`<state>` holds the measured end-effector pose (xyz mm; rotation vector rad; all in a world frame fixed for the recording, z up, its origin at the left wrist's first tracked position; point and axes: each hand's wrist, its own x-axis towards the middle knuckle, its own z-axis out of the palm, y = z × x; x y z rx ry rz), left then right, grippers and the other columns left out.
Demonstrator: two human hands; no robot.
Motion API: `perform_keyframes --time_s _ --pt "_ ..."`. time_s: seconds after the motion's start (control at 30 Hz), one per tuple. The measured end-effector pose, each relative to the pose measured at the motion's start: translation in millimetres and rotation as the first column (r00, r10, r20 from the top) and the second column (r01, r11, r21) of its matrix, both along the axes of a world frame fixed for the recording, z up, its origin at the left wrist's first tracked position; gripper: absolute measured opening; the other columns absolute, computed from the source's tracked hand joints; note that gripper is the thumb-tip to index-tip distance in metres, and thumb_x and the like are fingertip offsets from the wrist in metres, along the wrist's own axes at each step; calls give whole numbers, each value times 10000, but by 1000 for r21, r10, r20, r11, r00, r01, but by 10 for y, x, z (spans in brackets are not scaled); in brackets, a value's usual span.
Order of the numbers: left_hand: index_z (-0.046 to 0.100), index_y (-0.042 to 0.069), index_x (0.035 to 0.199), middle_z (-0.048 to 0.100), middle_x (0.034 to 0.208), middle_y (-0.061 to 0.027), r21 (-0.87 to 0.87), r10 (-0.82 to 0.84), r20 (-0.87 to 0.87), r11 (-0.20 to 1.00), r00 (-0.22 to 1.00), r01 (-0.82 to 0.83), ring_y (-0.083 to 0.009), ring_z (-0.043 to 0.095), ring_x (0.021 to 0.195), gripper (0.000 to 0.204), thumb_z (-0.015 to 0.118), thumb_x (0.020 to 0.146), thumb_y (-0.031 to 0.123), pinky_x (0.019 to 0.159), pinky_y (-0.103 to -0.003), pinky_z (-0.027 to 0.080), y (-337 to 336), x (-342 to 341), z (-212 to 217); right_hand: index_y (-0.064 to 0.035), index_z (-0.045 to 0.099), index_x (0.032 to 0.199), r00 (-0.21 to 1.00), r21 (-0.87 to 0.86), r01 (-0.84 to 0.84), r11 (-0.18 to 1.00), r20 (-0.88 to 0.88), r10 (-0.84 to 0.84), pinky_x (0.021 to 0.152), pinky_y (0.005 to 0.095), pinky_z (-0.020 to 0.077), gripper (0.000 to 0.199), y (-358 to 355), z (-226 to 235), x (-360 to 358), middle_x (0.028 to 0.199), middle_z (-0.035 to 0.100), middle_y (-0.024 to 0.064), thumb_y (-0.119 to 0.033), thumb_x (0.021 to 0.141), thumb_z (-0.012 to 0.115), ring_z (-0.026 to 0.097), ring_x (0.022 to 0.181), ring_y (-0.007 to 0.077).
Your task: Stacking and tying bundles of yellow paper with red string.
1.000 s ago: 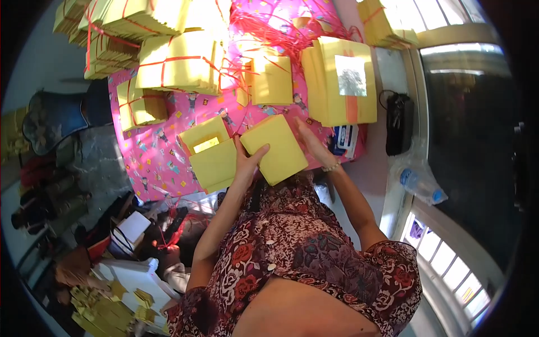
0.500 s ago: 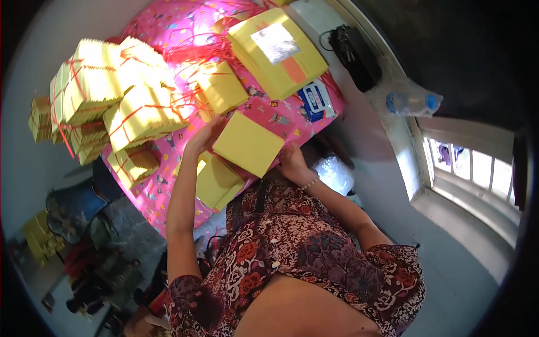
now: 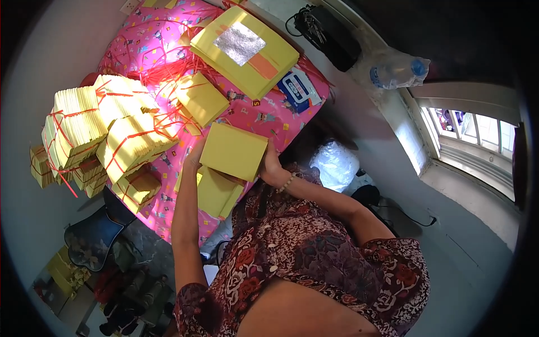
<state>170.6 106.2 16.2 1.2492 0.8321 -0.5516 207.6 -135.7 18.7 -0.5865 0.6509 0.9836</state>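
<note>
Two hands, left [image 3: 195,160] and right [image 3: 271,166], grip one yellow paper stack [image 3: 233,151].

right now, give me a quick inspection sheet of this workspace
surface: pink patterned cloth over a table
job's things: yellow paper stack held at both sides; a second stack below it
clutter: tied bundles, big stack with foil square, blue packet, red strings
grippers: left hand and right hand grip the stack
cables: black cord on the floor
surroundings: bottle, black bag, window
</note>
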Motion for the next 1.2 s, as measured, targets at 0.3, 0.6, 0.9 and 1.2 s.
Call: perform_keyframes --time_s 0.3,0.6,0.9,1.2 --pt "473 53 1319 565 1215 -49 12 25 39 1000 999 -26 -140 542 1062 528 419 965 442 902 -283 451 -115 65 114 -62 411 1332 992 0 -72 997 101 72 1024 384 357 701 -163 -29 67 1318 490 94 -599 954 166 463 1210 237" --pt "245 27 1442 354 1444 -154 22 745 247 636 620 -772 -240 254 1375 675 294 970 507 1119 -398 201 -322 -508 211 -8 205 1447 468 -463 -562 686 506 724 1133 309 158 702 -439 -199 1047 1516 205 128 -521 975 283 174 1403 222" --pt "387 160 1379 445 1383 -71 -534 873 -157 318 462 -783 -254 347 1315 659 174 938 601 1108 -470 225 -1659 -484 221 -32 398 1373 295 -102 -912 397 509 809 1022 310 367 590 113 -282 1414 1359 472 96 -471 992 297 465 1219 167" --pt "401 132 1364 459 1366 -77 -611 943 -68 218 325 -761 -279 457 1234 662 238 934 608 1030 -491 366 -1748 -210 166 -60 397 1383 341 -80 -893 443 523 781 965 260 425 494 63 -61 1197 1319 512 37 -375 1009 332 515 1153 107"
